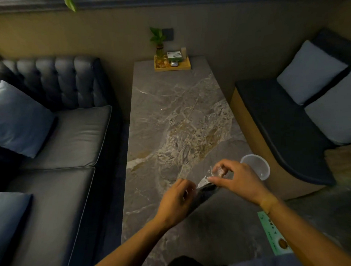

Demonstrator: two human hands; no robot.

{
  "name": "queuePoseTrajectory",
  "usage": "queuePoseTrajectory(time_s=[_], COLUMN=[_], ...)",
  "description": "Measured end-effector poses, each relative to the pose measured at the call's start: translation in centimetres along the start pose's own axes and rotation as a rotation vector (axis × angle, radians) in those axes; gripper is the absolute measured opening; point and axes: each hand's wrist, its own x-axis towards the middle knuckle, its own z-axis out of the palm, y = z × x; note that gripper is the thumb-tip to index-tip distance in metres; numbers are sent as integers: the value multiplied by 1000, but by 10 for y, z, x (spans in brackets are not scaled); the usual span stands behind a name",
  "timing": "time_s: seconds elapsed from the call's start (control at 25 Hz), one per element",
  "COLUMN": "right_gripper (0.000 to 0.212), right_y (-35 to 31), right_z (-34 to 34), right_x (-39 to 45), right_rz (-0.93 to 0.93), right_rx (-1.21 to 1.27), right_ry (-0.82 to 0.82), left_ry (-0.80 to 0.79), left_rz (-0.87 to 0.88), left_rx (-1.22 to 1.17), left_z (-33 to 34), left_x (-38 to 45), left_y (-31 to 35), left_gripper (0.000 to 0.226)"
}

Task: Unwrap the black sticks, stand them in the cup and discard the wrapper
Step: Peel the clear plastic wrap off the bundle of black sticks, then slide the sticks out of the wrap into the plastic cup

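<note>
Over the near part of the marble table [175, 112], both my hands hold a bundle of black sticks [203, 194] in a clear crinkly wrapper [206, 180]. My left hand [177, 201] grips the lower end of the bundle. My right hand [235, 178] pinches the wrapper at its upper end, with clear film bunched between its fingers. A clear plastic cup [256, 166] stands upright on the table just right of my right hand, and nothing shows inside it.
A wooden tray [172, 67] with a small plant and a box sits at the table's far end. A green printed card [275, 235] lies near the right front edge. A dark leather sofa [60, 138] runs along the left, a cushioned bench [287, 128] along the right.
</note>
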Motion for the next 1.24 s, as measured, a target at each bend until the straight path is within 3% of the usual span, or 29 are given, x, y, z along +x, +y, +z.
queuePoseTrajectory(time_s=[0.32,0.48,0.76,1.08,1.24], right_gripper=[18,6,5,2,16], right_y=[-19,-15,12,36,49], right_z=[25,25,5,-70,-95], right_x=[-3,0,2,-1,-2], right_rz=[11,68,184,262,314], right_rx=[132,193,299,474,500], right_ry=[135,181,189,190,225], left_ry=[-2,-37,-71,237,357], left_rz=[-5,-146,-328,-438,-384], left_rx=[50,112,113,-329,-452], left_z=[-12,-15,-18,-34,-43], left_x=[-24,-54,-70,-34,-3], left_y=[-35,-71,-94,-54,-27], left_gripper=[11,7,3,13,9])
